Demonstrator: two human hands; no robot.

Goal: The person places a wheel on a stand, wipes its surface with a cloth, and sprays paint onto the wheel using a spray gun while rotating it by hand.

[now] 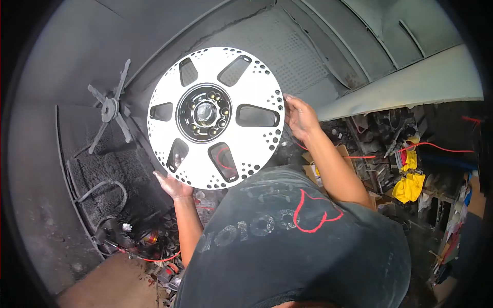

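Observation:
A white alloy wheel (205, 72) with a dark hub, several slotted openings and small black holes round its edge is held up between my hands. My left hand (174, 186) grips its lower left rim, and some of those fingers show through a slot. On the opposite side, my right hand (300, 118) is closed round the right rim, its fingertips partly hidden behind the wheel. The white face is turned towards me.
A dust-coated metal stand with radiating arms (109, 110) is at the left. Grey panels enclose the far side. Cluttered shelves (380, 177), a yellow cloth (409, 187) and a red hose (436, 145) are at the right. More tools and cables lie at the lower left.

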